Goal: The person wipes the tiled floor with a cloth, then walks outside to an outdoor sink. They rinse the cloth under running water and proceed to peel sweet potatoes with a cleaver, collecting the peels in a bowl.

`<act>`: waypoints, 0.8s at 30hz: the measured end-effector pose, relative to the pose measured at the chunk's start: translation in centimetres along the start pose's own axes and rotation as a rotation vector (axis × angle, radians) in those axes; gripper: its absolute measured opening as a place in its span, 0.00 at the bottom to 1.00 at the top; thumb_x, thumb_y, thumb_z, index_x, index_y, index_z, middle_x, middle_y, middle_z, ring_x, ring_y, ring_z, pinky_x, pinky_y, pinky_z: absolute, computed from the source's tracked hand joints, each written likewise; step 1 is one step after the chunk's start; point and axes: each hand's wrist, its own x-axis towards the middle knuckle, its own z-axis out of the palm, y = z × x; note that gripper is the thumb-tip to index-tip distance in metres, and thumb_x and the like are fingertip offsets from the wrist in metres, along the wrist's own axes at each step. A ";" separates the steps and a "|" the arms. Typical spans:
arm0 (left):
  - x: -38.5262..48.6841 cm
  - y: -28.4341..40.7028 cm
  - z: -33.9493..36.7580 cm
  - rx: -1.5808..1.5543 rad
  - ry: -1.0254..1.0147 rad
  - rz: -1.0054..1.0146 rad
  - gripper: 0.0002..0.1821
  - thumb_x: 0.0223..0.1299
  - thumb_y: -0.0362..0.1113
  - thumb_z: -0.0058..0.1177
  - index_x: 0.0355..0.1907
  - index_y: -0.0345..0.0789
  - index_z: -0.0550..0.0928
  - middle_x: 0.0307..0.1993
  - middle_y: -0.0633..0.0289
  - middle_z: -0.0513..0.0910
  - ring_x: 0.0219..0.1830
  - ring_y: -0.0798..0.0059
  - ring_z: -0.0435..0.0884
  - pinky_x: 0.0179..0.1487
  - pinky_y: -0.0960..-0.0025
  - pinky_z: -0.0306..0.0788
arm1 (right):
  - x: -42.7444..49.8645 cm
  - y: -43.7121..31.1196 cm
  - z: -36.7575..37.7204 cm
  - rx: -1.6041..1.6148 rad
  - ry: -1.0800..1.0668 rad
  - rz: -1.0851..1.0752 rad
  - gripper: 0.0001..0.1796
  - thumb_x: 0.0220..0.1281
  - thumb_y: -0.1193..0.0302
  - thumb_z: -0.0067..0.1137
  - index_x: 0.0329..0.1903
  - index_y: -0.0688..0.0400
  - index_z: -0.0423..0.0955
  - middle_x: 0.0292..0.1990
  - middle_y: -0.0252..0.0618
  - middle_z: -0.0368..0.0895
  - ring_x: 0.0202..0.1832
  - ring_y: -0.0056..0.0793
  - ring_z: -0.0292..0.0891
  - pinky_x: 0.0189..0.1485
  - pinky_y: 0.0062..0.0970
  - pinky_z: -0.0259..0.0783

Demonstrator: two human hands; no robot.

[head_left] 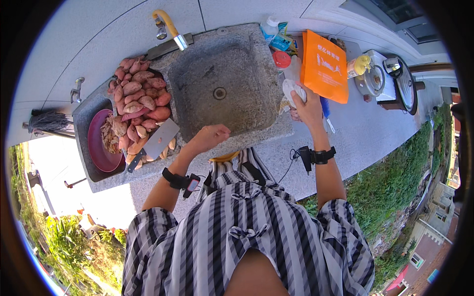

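My left hand (210, 138) hovers over the front rim of the stone sink (218, 70), fingers loosely bent, nothing visible in it. At the sink's right edge my right hand (309, 107) grips a white bundle (293, 90), perhaps cloth or thin plastic. The sink basin holds no dishes and shows a drain in its floor. Left of it, a heap of sweet potatoes (139, 98) covers the side ledge. Across the near end of the heap lies a cleaver (162, 139) with a black handle, a small scrap on its blade. Cut pieces (141, 131) lie around it.
A red basin (97, 151) with peelings sits in the small left sink. The yellow faucet (170, 24) overhangs the main sink. Toward the right are a red-lidded jar (281, 60), an orange bag (326, 66), a blue brush (326, 108) and a lidded pot (370, 80).
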 end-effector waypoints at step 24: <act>-21.7 -14.4 -2.7 -0.280 0.438 -0.550 0.16 0.64 0.41 0.53 0.42 0.27 0.81 0.33 0.54 0.85 0.37 0.69 0.84 0.42 0.68 0.76 | 3.4 -8.3 9.0 0.633 -0.869 0.358 0.19 0.70 0.65 0.47 0.57 0.60 0.75 0.55 0.45 0.79 0.58 0.36 0.75 0.58 0.32 0.69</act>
